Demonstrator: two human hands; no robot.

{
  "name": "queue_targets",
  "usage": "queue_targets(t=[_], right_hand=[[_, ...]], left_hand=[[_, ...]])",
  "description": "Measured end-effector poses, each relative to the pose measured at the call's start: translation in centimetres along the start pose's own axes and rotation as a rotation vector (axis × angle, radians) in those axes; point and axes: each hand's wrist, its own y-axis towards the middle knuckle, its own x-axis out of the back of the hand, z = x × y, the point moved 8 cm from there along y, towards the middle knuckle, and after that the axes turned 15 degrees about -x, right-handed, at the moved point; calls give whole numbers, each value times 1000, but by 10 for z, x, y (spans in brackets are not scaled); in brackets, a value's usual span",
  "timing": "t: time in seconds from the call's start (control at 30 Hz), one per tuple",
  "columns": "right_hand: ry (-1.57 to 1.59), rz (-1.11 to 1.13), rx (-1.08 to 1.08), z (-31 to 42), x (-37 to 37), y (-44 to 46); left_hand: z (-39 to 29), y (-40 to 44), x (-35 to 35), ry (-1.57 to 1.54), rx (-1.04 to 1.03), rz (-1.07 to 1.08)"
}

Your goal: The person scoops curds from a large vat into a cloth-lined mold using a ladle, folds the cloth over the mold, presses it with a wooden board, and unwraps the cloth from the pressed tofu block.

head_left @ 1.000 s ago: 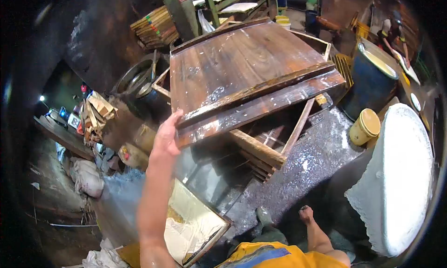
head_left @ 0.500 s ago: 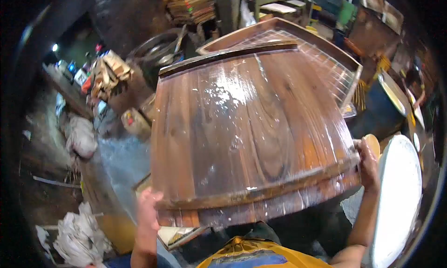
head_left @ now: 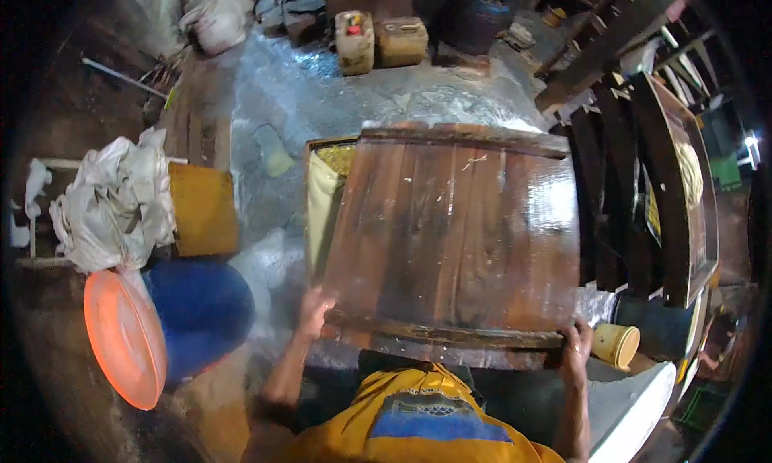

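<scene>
In front of my body is a broad, wet-looking wooden board (head_left: 450,238) with a dark batten across its far end and another across its near end. My left hand (head_left: 316,312) is closed on the board's near left corner. At the near right corner, my right hand (head_left: 575,342) also grips the edge. Beneath the board, a wooden-framed tray (head_left: 309,222) shows along the left side, with pale cloth-like material (head_left: 322,202) and some yellow mesh in it. Whether the board touches that tray, I cannot tell; most of the tray is hidden.
Several dark wooden trays (head_left: 691,246) stand close on the right, near a yellow bucket (head_left: 615,346) and a large white-rimmed tub (head_left: 643,415). To the left are a blue drum (head_left: 201,318), an orange basin (head_left: 125,338) and crumpled white sacks (head_left: 117,206). Jerrycans (head_left: 354,43) sit ahead.
My view has swung left and downward. The board, held in both hands throughout, has moved away from the mesh-bottomed tray and now covers much of the framed tray on the floor side.
</scene>
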Motion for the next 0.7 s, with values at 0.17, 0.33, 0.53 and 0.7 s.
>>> queue_targets(t=[0.17, 0.33, 0.53, 0.7], right_hand=[[-189, 400, -160, -52, -123, 54], [-204, 478, -119, -101, -204, 83], [-326, 428, 81, -130, -263, 135], [-372, 474, -260, -171, -297, 151]], left_hand=[[32, -10, 63, 124, -12, -168], [69, 9, 112, 202, 43, -245], [128, 43, 137, 306, -22, -393], [108, 61, 125, 751, -121, -358]])
